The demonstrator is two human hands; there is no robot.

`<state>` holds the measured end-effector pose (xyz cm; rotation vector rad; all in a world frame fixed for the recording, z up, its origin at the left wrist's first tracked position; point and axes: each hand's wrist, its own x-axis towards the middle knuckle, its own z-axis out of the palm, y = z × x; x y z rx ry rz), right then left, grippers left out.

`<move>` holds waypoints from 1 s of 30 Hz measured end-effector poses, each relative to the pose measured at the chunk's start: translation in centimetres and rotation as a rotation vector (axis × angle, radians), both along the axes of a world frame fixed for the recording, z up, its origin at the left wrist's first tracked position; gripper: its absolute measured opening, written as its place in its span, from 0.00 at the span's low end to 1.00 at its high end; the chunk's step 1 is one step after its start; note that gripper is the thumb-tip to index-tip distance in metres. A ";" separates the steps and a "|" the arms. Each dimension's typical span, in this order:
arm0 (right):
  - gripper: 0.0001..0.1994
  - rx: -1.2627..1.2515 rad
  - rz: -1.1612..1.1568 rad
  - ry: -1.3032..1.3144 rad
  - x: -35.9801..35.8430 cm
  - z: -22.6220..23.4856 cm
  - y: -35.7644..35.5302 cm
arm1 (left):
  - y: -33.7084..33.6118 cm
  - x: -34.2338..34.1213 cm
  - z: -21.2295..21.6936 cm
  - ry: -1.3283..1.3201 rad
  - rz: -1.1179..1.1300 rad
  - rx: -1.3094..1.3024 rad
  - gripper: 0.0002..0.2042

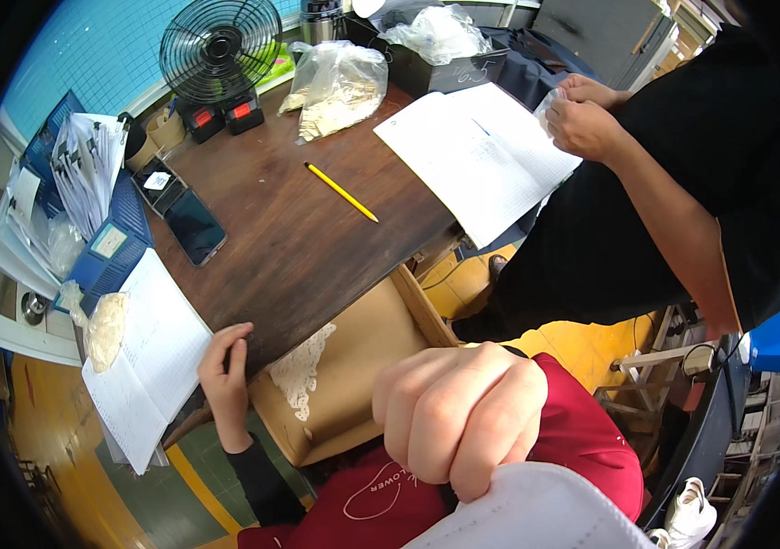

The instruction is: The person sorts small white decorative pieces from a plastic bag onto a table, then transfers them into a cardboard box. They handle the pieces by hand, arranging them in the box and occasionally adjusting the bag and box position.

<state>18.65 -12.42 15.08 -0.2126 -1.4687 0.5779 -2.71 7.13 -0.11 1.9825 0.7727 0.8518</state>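
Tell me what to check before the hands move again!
1. Left hand resting on the edge of the dark brown wooden table: ok.
2. Right hand closed in a fist, close to the camera; whether it holds anything: cannot tell.
3. Pile of small pale pieces inside the open tan wooden drawer: ok.
4. Thin yellow pencil lying free on the table: ok.
5. Another person's hands busy with a small clear bag, apart from the drawer: ok.

Head camera looks steeply down, close over desk [299, 229].
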 end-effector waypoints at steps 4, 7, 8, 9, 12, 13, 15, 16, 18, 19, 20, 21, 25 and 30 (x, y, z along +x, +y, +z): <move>0.11 0.032 -0.065 0.034 0.3 0.5 0.7 | -0.6 1.3 -1.6 -0.026 -0.088 0.047 0.07; 0.13 0.083 -0.124 0.012 0.9 -0.4 1.1 | -0.8 1.3 -2.0 -0.005 -0.067 0.097 0.06; 0.14 0.058 -0.151 0.015 1.1 -1.0 1.2 | -0.9 1.3 -2.0 -0.006 -0.067 0.099 0.06; 0.15 0.048 -0.164 0.000 1.4 -1.7 1.3 | -1.0 1.2 -2.0 -0.013 -0.071 0.112 0.06; 0.16 -0.126 -0.339 -0.299 3.9 -4.4 2.1 | -1.4 1.3 -2.0 0.014 -0.014 0.095 0.07; 0.19 -0.236 -0.532 -0.469 4.7 -5.8 2.7 | -1.6 1.3 -2.0 0.018 -0.007 0.118 0.06; 0.22 -0.466 -0.871 -0.758 5.5 -9.3 4.7 | -1.9 1.4 -2.0 0.030 0.027 0.128 0.06; 0.23 -0.501 -0.991 -0.837 5.8 -11.1 5.7 | -1.9 1.6 -2.0 0.027 0.035 0.132 0.05; 0.22 -0.676 -1.165 -0.964 6.0 -14.1 7.3 | -1.9 1.8 -2.0 0.036 0.057 0.166 0.05; 0.21 -0.572 -1.224 -0.990 6.2 -15.1 7.5 | -1.9 1.8 -2.1 0.039 0.061 0.182 0.05; 0.20 -0.606 -1.261 -1.050 6.4 -15.9 7.6 | -1.9 1.9 -2.1 0.035 0.068 0.202 0.05; 0.18 -0.573 -1.226 -0.963 6.7 -16.4 7.8 | -1.9 1.9 -2.1 0.033 0.072 0.221 0.05; 0.14 -0.677 -1.433 -0.729 9.5 -16.3 8.6 | -1.9 2.1 -1.9 0.049 0.066 0.267 0.05; 0.10 -0.721 -1.523 -0.776 12.5 -16.1 10.0 | -1.9 2.2 -2.0 0.058 0.091 0.312 0.04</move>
